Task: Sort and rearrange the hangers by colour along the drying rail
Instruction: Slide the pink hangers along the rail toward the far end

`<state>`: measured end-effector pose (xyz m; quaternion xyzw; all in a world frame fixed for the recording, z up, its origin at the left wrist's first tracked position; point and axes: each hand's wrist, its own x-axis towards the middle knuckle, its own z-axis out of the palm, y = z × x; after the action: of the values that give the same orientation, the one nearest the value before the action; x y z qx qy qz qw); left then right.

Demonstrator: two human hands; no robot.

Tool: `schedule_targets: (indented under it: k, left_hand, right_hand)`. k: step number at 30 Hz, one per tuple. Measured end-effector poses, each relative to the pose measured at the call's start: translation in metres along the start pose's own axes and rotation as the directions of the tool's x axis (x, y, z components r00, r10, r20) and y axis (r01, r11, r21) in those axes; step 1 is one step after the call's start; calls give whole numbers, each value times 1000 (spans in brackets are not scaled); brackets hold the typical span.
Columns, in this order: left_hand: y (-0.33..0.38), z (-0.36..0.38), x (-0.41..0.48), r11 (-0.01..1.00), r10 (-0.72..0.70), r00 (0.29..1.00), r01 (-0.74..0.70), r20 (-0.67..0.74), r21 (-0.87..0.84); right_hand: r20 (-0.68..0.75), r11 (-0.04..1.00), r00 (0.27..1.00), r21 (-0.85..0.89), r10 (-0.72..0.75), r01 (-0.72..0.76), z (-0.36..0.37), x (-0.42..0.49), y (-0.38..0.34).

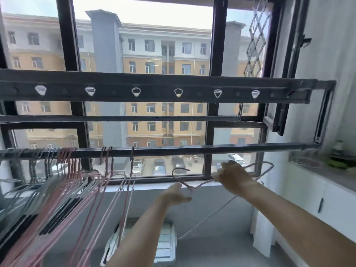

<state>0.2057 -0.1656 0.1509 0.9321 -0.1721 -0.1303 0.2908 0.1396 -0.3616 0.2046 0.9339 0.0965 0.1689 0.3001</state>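
Note:
A dark drying rail (192,149) runs across the view in front of the window. Several grey hangers (28,182) hang bunched at its far left, with several pink hangers (73,182) just to their right. Three more pink ones (127,180) hang spaced out near the middle. Below the rail, my left hand (176,194) pinches a pink hanger (185,183) at its neck, its hook off the rail. My right hand (234,175) grips that hanger's shoulder together with several more hangers (264,169) that stick out to the right.
An upper bar with teardrop holes (179,92) crosses above the rail. An open window sash (285,105) juts in at the right. A counter (327,174) with white cabinets lies right. A white folded rack (165,245) sits on the floor below.

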Motion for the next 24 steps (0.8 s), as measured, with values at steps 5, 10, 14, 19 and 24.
schedule_targets:
  k: [5,10,14,19,24]
  left_hand:
    - [30,11,-6,920,218,959,-139,182,-365]
    - [56,21,-16,926,255,965,-225,62,-304]
    - [63,31,-20,904,261,956,-291,-136,-314]
    - [70,35,-25,828,147,984,-177,-98,-532]
    - [98,41,-30,821,191,972,-234,-135,-520]
  right_hand:
    - [-55,975,986,171,157,-145,17,-25,21]
    - [118,802,943,500,311,-327,39,-34,6]
    - [254,604,920,696,298,-388,36,-43,-26]
    - [347,255,898,874,270,-414,0,-66,-42]
    - [317,218,870,883,378,-417,-16,-92,-36]
